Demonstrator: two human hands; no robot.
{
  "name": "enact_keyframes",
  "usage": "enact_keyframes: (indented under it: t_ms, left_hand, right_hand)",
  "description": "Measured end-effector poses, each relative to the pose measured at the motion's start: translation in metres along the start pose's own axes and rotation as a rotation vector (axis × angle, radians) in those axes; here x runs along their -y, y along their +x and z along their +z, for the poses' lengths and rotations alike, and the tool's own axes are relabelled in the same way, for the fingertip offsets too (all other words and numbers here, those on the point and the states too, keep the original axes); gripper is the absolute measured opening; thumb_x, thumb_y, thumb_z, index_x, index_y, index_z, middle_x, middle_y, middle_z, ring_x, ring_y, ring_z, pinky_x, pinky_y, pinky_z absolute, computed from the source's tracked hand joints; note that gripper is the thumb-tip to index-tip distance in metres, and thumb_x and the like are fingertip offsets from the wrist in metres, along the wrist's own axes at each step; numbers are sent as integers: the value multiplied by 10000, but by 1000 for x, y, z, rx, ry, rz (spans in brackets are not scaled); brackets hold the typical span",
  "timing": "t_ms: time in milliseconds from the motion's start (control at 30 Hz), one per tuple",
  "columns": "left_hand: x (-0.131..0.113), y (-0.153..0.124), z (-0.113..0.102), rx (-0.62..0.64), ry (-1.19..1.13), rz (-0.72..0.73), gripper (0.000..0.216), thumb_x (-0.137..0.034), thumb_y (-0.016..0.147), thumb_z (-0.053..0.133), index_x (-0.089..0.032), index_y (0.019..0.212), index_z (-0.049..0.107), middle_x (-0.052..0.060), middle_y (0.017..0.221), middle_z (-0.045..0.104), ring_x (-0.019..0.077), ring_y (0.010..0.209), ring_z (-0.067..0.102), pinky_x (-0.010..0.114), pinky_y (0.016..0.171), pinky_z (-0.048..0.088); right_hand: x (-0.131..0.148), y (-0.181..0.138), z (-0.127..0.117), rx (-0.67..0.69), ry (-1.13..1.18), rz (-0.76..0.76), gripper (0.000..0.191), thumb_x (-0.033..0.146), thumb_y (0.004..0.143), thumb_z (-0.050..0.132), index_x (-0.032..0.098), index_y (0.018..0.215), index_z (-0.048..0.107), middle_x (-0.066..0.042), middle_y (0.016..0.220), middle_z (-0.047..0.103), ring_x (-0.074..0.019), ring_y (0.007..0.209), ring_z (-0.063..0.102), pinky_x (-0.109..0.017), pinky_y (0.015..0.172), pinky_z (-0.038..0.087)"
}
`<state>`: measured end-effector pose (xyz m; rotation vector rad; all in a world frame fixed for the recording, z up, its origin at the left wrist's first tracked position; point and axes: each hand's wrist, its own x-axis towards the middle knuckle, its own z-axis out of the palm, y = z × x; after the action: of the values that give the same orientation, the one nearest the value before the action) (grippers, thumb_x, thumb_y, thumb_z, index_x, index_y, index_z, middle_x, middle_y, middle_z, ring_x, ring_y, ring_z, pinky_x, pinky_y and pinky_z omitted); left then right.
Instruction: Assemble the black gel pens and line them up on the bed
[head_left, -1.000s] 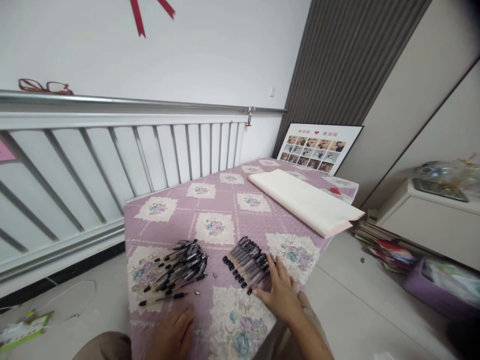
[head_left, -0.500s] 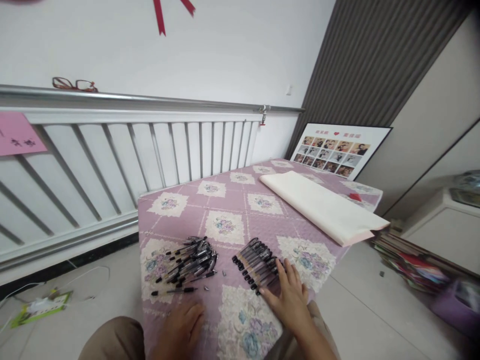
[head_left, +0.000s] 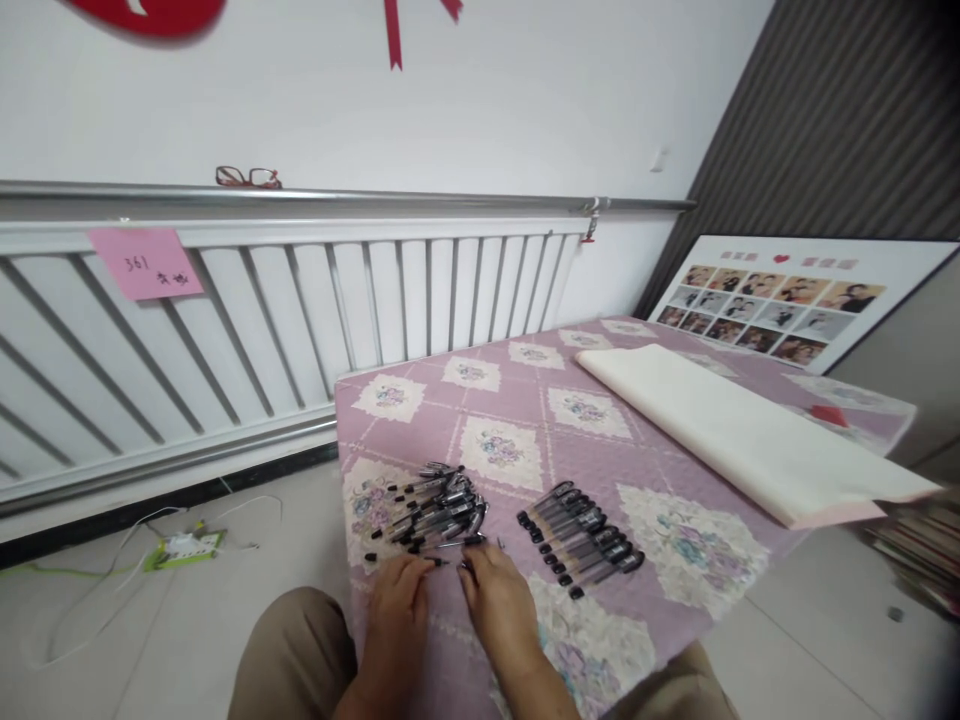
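Observation:
My left hand (head_left: 396, 605) is closed over a black pen (head_left: 437, 562) at the near side of a loose pile of pens (head_left: 442, 510). The pen's ends show beyond my fingers, its narrow end pointing right. Just right of it, my right hand (head_left: 501, 600) pinches a small piece that looks like a metal pen tip (head_left: 463, 566), mostly covered by the fingers. Another small metal tip (head_left: 501, 543) lies beside that hand. Further right, several capped pens (head_left: 581, 535) lie side by side in a slanted row.
A purple flowered cloth (head_left: 517, 400) covers the table. A folded cream sheet (head_left: 720, 420) lies to the right, with a photo board (head_left: 780, 290) behind it. The radiator (head_left: 300, 310) runs along the far edge. A power strip (head_left: 184, 548) with cables is on the floor at left.
My right hand has left the pen row and moved left to the pile, where its fingers are now pinched. My left hand has reached forward onto the single pen. The view has turned left.

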<state>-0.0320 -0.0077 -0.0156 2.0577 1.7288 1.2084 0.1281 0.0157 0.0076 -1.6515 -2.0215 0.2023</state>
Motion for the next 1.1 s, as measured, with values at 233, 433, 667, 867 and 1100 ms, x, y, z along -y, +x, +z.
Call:
enact_keyframes:
  t_ms: [233,433,667,867,1100]
  left_hand:
    - [-5,15,-6,111,235,-23,322,-82,814,512,-283,1025,647,12,1007,630,210,994,535,371,869,376]
    - [-12,22,-6,199,359,-63,257,-124,831,567,-305,992,651,-11,979,622,201,989,518,356,847,320]
    - [-11,22,-4,235,421,-46,178,-176,842,586,-303,945,656,-6,927,612,204,954,519,350,821,315]
    - [-17,17,-3,259,399,33,213,-113,865,495,-254,954,627,13,990,637,209,948,539,384,860,328]
    - [-37,10,10,286,289,80,257,-88,854,421,-230,977,597,26,972,644,208,919,575,372,843,397]
  right_hand:
    - [-7,-4,1,-2,-36,-31,142,138,827,502,219,807,618,-53,834,637,-211,823,608,-302,737,465]
    - [-19,-7,8,-67,181,-15,158,200,864,455,214,848,612,-31,819,669,-187,786,632,-287,725,473]
    - [-20,-7,7,-84,303,28,151,210,822,474,211,727,591,-19,721,644,-168,700,617,-259,658,463]
    - [-16,-4,-2,-150,421,1,204,171,804,462,211,883,645,-44,823,660,-182,802,621,-280,739,483]
    - [-23,-7,-9,-179,546,30,214,230,837,465,215,903,668,-61,872,669,-195,859,625,-303,781,497]
